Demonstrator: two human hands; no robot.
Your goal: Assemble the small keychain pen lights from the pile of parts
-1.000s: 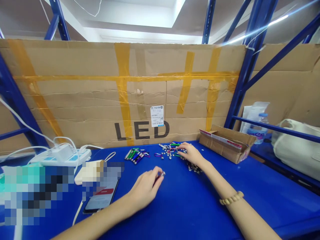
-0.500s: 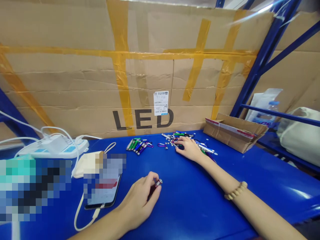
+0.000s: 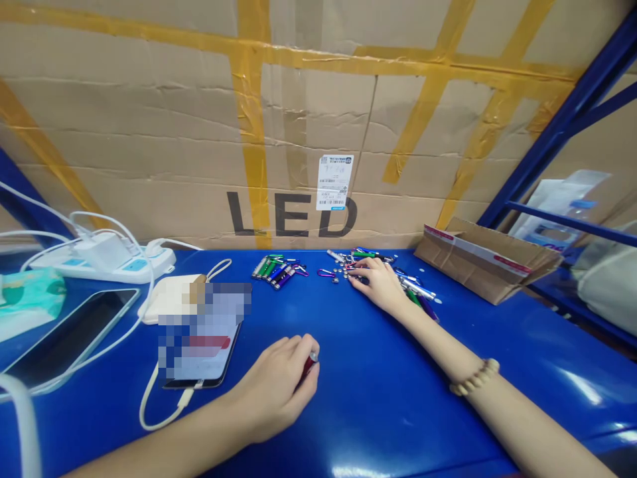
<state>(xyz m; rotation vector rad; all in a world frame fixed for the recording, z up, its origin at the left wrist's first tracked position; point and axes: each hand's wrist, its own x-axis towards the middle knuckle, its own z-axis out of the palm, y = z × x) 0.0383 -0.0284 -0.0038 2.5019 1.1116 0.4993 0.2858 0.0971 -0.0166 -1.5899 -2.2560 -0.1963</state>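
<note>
My left hand (image 3: 281,382) is closed around a small dark-red metal torch (image 3: 309,365), its silver end showing between thumb and forefinger above the blue table. Farther off, my right hand (image 3: 379,284) reaches over a pile of small parts, fingers apart and tips down among them; whether they touch a piece is hidden. Small silver discs, like button cells (image 3: 335,280), lie just left of its fingertips. Beside them is a purple carabiner clip (image 3: 326,273). Loose coloured torch parts (image 3: 418,287) spread behind and right of that hand. Several mini torches (image 3: 276,271) with clips lie grouped to the left.
An open cardboard box (image 3: 470,259) stands at the back right. On the left are a power strip (image 3: 107,262) with white cables, a pale pouch (image 3: 172,299), a phone on a charging cable (image 3: 213,362) and another phone (image 3: 74,335). A large carton (image 3: 199,146) walls the back.
The view has tilted down and shifted slightly. The red torch sits deeper in my left hand, with less of its end exposed. My right hand stays over the parts.
</note>
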